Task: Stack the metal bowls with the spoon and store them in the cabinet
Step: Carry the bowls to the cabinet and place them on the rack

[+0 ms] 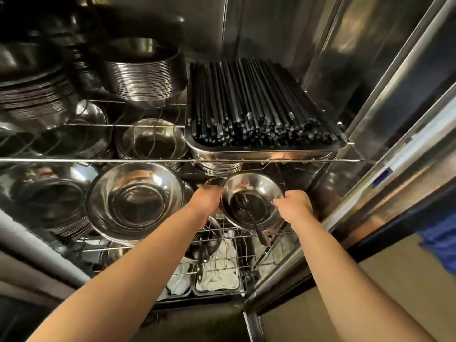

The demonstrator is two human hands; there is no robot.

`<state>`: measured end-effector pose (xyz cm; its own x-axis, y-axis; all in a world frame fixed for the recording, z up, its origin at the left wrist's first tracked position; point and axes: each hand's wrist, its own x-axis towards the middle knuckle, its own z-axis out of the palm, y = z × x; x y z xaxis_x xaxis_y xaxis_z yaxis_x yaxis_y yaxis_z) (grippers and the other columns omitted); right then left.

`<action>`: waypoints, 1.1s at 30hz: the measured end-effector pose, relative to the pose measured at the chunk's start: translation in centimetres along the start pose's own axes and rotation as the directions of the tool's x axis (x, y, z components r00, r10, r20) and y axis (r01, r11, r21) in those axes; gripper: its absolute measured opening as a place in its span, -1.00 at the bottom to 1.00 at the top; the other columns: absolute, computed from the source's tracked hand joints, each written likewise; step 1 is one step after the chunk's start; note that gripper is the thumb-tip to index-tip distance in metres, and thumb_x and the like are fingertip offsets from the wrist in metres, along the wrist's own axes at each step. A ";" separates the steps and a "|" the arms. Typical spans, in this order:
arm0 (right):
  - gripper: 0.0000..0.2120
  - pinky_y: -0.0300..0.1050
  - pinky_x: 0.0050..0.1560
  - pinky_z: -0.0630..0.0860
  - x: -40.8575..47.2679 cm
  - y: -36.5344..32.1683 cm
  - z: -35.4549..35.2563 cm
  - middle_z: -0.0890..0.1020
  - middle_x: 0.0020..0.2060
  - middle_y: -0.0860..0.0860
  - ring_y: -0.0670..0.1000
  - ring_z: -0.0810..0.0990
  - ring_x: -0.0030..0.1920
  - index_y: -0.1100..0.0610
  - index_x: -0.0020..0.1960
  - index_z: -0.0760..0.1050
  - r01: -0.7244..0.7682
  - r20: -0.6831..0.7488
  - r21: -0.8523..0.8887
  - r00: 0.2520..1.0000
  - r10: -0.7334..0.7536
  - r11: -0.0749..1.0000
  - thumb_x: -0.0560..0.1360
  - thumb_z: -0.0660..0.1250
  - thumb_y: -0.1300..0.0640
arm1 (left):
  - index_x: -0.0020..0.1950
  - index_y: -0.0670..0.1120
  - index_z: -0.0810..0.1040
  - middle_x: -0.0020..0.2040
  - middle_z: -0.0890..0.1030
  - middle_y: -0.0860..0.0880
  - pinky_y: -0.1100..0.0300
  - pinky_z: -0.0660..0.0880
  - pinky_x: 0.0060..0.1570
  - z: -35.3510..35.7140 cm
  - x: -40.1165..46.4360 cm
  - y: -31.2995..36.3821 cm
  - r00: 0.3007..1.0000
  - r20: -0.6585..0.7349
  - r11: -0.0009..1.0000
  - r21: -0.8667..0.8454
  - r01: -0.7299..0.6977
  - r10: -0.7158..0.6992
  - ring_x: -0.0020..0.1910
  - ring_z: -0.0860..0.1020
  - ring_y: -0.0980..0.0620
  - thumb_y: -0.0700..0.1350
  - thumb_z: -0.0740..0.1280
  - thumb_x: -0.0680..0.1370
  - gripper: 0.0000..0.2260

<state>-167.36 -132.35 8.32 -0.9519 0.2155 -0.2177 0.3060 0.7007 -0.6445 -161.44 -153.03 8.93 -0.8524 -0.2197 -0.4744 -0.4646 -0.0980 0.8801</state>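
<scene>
A stack of shiny metal bowls (261, 186) sits at the right of the cabinet's middle wire shelf (222, 239). A dark spoon (249, 213) lies inside the top bowl, its handle sticking out over the front rim. My left hand (207, 199) grips the stack's left rim. My right hand (294, 206) grips its right rim. Whether the stack rests on the wire shelf or hangs just above it, I cannot tell.
A larger stack of metal bowls (133, 201) stands just left. On the upper shelf, a metal tray (266, 153) holds black chopsticks (256, 104), beside stacks of plates (143, 80). White cloths (218, 270) lie in trays below. The steel cabinet door (394, 134) stands open at right.
</scene>
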 end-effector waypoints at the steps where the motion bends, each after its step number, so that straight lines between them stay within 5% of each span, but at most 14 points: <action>1: -0.62 -0.13 -0.15 0.39 0.1 0.0 0.1 0.61 0.16 0.15 0.11 0.52 -0.10 0.20 0.28 0.51 0.005 0.006 -0.007 1.000 -0.005 1.000 0.51 0.41 0.11 | 0.13 -0.28 0.58 0.13 0.66 -0.28 0.00 0.56 0.22 0.1 0.3 -0.1 1.000 0.004 1.000 -0.010 0.002 -0.002 0.12 0.64 -0.18 -0.19 0.23 0.63 -0.79; 5: -0.49 -0.13 -0.07 0.39 0.7 -0.1 0.3 0.54 0.31 0.13 0.18 0.55 0.21 0.18 0.41 0.42 0.039 -0.007 -0.011 0.999 -0.039 0.999 0.50 0.40 0.11 | 0.43 -0.27 0.39 0.27 0.59 -0.26 0.03 0.58 0.16 0.2 0.8 -0.5 1.000 -0.001 0.998 -0.068 0.011 -0.012 0.24 0.59 -0.18 -0.22 0.26 0.65 -0.64; 9: -0.47 -0.13 -0.11 0.38 0.8 -0.1 0.3 0.54 0.30 0.13 0.18 0.56 0.20 0.19 0.42 0.40 0.031 -0.018 -0.035 0.999 -0.032 0.999 0.50 0.42 0.10 | 0.50 -0.19 0.33 0.39 0.50 -0.22 0.20 0.52 0.00 0.1 0.8 -0.8 0.999 0.040 0.983 -0.186 0.007 0.000 0.21 0.57 -0.09 -0.24 0.25 0.65 -0.59; 11: -0.47 -0.12 -0.11 0.37 0.7 -0.1 0.3 0.54 0.29 0.14 0.19 0.54 0.21 0.21 0.40 0.40 0.033 -0.009 -0.041 0.999 -0.033 0.999 0.49 0.42 0.08 | 0.49 -0.17 0.36 0.39 0.51 -0.21 0.17 0.54 0.08 0.0 1.0 -1.0 0.999 0.047 0.981 -0.192 0.004 0.005 0.20 0.58 -0.09 -0.22 0.26 0.65 -0.60; 15: -0.47 -0.09 -0.14 0.38 0.4 -0.2 0.2 0.55 0.25 0.14 0.18 0.55 0.16 0.21 0.37 0.40 0.028 -0.001 -0.082 1.000 -0.028 0.996 0.49 0.42 0.04 | 0.57 -0.11 0.28 0.48 0.45 -0.13 -0.04 0.31 0.48 -0.4 1.1 -1.5 0.996 0.055 0.998 -0.019 -0.063 0.064 0.41 0.46 -0.11 -0.10 0.30 0.64 -0.50; 19: -0.47 -0.02 -0.10 0.47 -0.3 -0.2 -0.4 0.52 0.29 0.12 0.19 0.52 0.20 0.15 0.39 0.38 0.083 -0.039 -0.156 0.995 -0.090 0.984 0.49 0.40 -0.01 | 0.57 -0.03 0.27 0.52 0.40 -0.03 0.13 0.37 0.31 -1.0 -0.1 -2.5 0.971 0.051 0.925 0.295 -0.237 0.232 0.41 0.44 0.00 0.03 0.31 0.62 -0.46; 23: -0.60 0.05 -0.03 0.55 -1.4 -0.3 -0.4 0.56 0.15 0.10 0.18 0.49 0.15 0.07 0.29 0.44 0.237 -0.049 -0.175 0.967 -0.249 0.956 0.50 0.35 -0.02 | 0.60 0.04 0.16 0.54 0.34 -0.07 -0.06 0.41 0.40 -1.9 -2.3 -4.7 0.930 0.174 0.730 0.579 -0.363 0.325 0.36 0.47 0.03 0.17 0.34 0.56 -0.32; 27: -0.59 0.09 0.08 0.49 -2.8 -0.7 0.2 0.57 0.15 0.11 0.20 0.43 0.24 0.10 0.32 0.48 0.387 -0.028 -0.214 0.915 -0.401 0.897 0.52 0.33 -0.01 | 0.58 0.09 0.09 0.51 0.35 -0.06 -0.04 0.50 0.28 -2.7 -4.3 -7.6 0.881 0.263 0.391 0.820 -0.419 0.394 0.36 0.49 -0.09 0.22 0.28 0.56 -0.33; 29: -0.63 0.03 -0.01 0.51 -3.4 -0.7 0.8 0.63 0.03 0.08 0.14 0.55 0.09 0.10 0.28 0.52 0.454 0.019 -0.234 0.886 -0.463 0.860 0.53 0.34 -0.02 | 0.58 0.09 0.10 0.48 0.38 -0.04 -0.05 0.54 0.21 -3.4 -4.9 -9.0 0.874 0.273 0.237 0.891 -0.388 0.402 0.31 0.52 -0.09 0.24 0.21 0.57 -0.36; 31: -0.63 -0.11 -0.17 0.54 -4.0 -0.7 1.4 0.62 -0.21 -0.01 -0.04 0.60 -0.27 0.10 0.27 0.53 0.481 0.086 -0.248 0.876 -0.475 0.841 0.53 0.36 -0.04 | 0.58 0.06 0.13 0.48 0.39 -0.04 -0.10 0.47 0.29 -4.1 -5.5 -10.3 0.886 0.255 0.113 0.941 -0.320 0.386 0.36 0.48 -0.11 0.26 0.15 0.58 -0.38; 33: -0.67 -0.09 -0.24 0.59 -4.4 -0.8 2.0 0.63 -0.24 -0.04 -0.01 0.61 -0.36 0.11 0.20 0.55 0.492 0.145 -0.279 0.871 -0.470 0.825 0.52 0.37 -0.05 | 0.58 0.04 0.15 0.48 0.40 -0.04 -0.09 0.36 0.40 -4.8 -6.1 -11.4 0.893 0.233 0.004 0.967 -0.254 0.384 0.43 0.41 -0.10 0.26 0.14 0.58 -0.38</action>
<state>-163.43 -135.25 8.32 -0.9707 -0.2402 0.0071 -0.2193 0.8736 -0.4344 -149.78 -155.22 1.83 -0.9959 -0.0073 -0.0904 -0.0169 0.9942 0.1061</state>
